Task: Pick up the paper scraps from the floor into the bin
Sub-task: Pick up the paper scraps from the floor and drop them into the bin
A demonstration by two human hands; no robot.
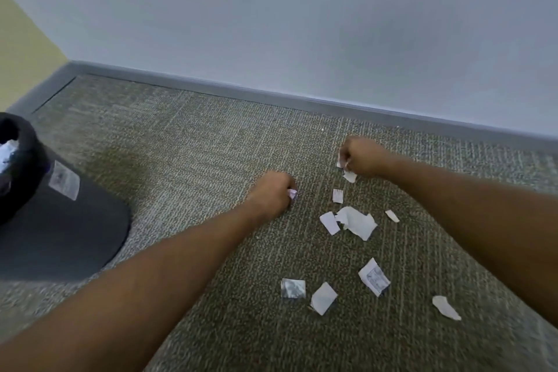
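Several white paper scraps lie on the carpet, the biggest [357, 222] in the middle of the cluster, with others such as a printed scrap [374, 276] nearer to me. My left hand [271, 195] is curled low over the carpet and grips a small scrap [292, 193] at its fingertips. My right hand [363, 157] is curled too, farther back, holding scraps [349, 176] that stick out below it. The black bin [27, 166] stands at the left edge with paper inside.
The grey-blue wall and its grey baseboard [302, 100] run across the back. A yellow wall [21, 57] meets it at the far left corner. The bin carries a white label [64, 180] on its side. Patterned carpet [181, 145] lies between the bin and the scraps.
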